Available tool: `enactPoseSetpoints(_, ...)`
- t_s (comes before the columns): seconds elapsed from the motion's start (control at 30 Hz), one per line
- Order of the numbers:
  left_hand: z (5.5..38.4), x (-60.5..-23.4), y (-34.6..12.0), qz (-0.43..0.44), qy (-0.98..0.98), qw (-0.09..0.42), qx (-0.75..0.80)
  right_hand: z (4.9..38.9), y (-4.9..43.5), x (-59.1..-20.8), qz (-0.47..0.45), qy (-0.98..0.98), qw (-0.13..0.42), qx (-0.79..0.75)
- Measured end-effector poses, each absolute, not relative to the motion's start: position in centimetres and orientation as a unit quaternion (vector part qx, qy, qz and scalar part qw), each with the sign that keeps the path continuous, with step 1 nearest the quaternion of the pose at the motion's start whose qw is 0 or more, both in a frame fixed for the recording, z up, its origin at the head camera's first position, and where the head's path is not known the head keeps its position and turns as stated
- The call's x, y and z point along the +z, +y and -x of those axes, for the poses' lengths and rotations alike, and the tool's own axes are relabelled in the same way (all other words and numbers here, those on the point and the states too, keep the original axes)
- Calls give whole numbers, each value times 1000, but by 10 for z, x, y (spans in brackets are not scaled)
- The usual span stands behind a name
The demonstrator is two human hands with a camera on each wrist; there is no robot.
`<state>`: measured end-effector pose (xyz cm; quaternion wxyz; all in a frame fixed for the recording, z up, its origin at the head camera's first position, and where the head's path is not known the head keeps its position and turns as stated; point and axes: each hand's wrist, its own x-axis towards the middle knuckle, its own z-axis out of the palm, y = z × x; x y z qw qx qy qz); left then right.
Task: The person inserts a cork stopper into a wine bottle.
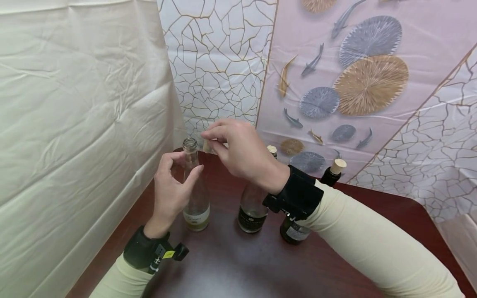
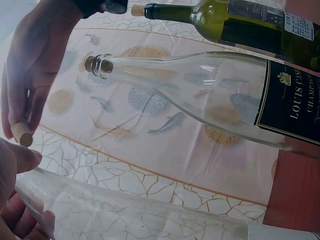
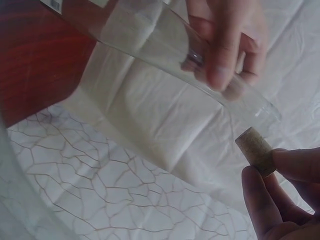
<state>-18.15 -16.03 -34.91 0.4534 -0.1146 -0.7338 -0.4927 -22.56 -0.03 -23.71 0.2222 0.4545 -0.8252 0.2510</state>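
A clear glass bottle (image 1: pixel 198 198) with a pale label stands at the left of the table, its mouth uncorked. My left hand (image 1: pixel 169 188) holds it around the neck, thumb on the near side and fingers behind. Beside the bottle's mouth, my right hand (image 1: pixel 240 151) pinches a cork (image 3: pixel 256 150) between thumb and fingers. In the right wrist view the cork's free end points towards the bottle's rim, just apart from it. The left wrist view shows the same cork (image 2: pixel 23 134) close to the left thumb.
To the right stands a clear bottle with a black label (image 1: pixel 252 219), a cork in its neck. Farther right is a dark green bottle (image 2: pixel 210 25), also corked and partly hidden by the right forearm. Patterned cloth (image 1: pixel 223 62) hangs behind the dark red table (image 1: pixel 231 265); cream cloth (image 1: pixel 82 103) hangs left.
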Motion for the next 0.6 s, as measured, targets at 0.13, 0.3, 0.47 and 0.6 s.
enactPoseSetpoints(0.13, 180, -349, -160, 115, -736, 455, -488, 226, -6, -228, -459, -821, 229, 248)
enactPoseSetpoints(0.3, 179, -348, -160, 112, -737, 452, -489, 225, -11, -219, -468, -819, 230, 240)
enactPoseSetpoints(0.47, 179, -348, -160, 114, -739, 453, -485, 223, -15, -213, -480, -812, 237, 234)
enactPoseSetpoints(0.6, 178, -348, -160, 114, -741, 455, -480, 220, -20, -209, -478, -816, 234, 224)
